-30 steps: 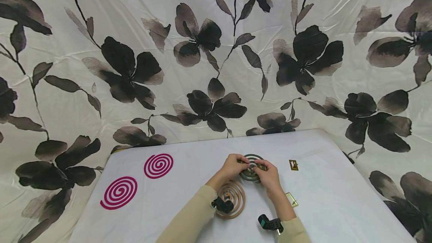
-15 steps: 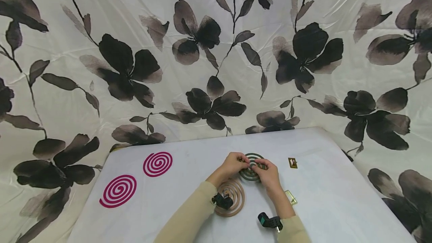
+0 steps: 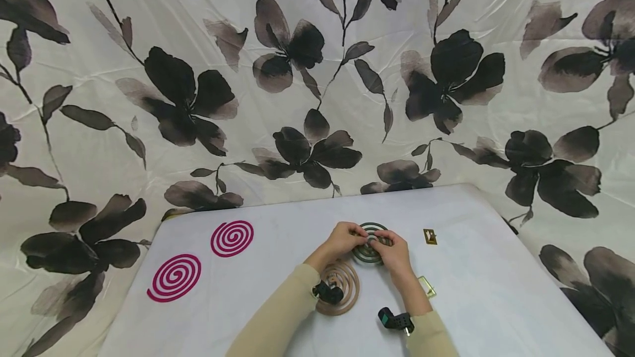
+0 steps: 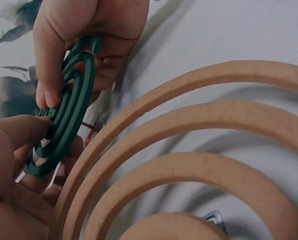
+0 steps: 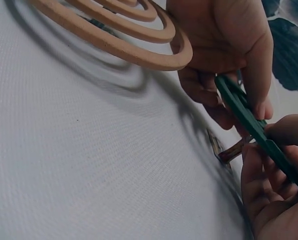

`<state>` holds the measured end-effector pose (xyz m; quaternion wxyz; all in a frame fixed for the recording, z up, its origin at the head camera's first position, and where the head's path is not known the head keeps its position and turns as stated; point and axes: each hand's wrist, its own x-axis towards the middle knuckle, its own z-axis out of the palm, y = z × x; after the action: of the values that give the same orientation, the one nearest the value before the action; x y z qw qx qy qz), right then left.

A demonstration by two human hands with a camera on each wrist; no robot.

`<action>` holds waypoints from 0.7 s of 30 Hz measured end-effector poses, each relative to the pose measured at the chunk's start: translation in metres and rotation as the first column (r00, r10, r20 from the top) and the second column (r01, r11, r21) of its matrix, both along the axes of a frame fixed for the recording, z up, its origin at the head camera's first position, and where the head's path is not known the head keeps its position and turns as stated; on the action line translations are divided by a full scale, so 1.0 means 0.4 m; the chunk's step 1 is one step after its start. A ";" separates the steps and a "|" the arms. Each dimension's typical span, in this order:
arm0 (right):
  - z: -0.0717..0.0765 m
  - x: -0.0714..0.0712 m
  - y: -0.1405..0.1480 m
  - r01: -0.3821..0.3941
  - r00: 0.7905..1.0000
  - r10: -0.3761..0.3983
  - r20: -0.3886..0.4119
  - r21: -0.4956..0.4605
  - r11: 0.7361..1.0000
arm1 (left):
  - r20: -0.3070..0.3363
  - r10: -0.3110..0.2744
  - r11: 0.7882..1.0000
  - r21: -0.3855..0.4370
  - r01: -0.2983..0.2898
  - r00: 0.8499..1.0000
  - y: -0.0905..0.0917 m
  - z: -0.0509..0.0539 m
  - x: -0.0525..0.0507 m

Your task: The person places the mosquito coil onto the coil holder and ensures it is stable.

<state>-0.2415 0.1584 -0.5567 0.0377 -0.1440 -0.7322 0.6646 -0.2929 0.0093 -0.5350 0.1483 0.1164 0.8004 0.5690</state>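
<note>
My left hand [image 3: 344,240] and right hand [image 3: 395,255] both pinch a green mosquito coil [image 3: 368,259] near its centre, thumbs on top and fingers below. In the left wrist view the green coil [image 4: 79,107] is tilted, seen partly edge-on between the hands. Under it, the right wrist view shows an upright metal prong of a small stand [image 5: 233,150]; whether the coil touches it I cannot tell. Beneath my left wrist, a tan mosquito coil [image 3: 354,296] is raised off the white cloth, with part of a metal piece [image 4: 216,220] below it.
Two magenta mosquito coils, a nearer one [image 3: 175,278] and a farther one [image 3: 232,238], lie at the left of the white table [image 3: 268,291]. To the right are a gold metal stand [image 3: 430,237] and another one [image 3: 426,286] beside my right forearm. A floral cloth [image 3: 367,125] hangs behind.
The head view has tipped slightly, so everything sits a little higher in it. Both hands stay on the green mosquito coil with only tiny finger shifts.
</note>
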 end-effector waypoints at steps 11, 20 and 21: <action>-0.012 -0.002 -0.001 0.017 1.000 -0.016 -0.014 0.024 1.000 | 0.035 -0.004 1.000 0.002 0.004 0.999 0.003 -0.006 0.004; -0.013 -0.013 0.008 -0.008 1.000 0.008 0.001 0.005 1.000 | 0.040 -0.016 1.000 -0.003 0.016 0.999 0.004 0.001 0.002; -0.014 -0.014 0.008 -0.009 1.000 0.009 0.003 0.006 1.000 | 0.038 -0.016 1.000 -0.005 0.016 0.999 0.005 0.000 0.001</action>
<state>-0.2469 0.1616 -0.5622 0.0341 -0.1418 -0.7351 0.6621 -0.2925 0.0111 -0.5351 0.1683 0.1115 0.7979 0.5680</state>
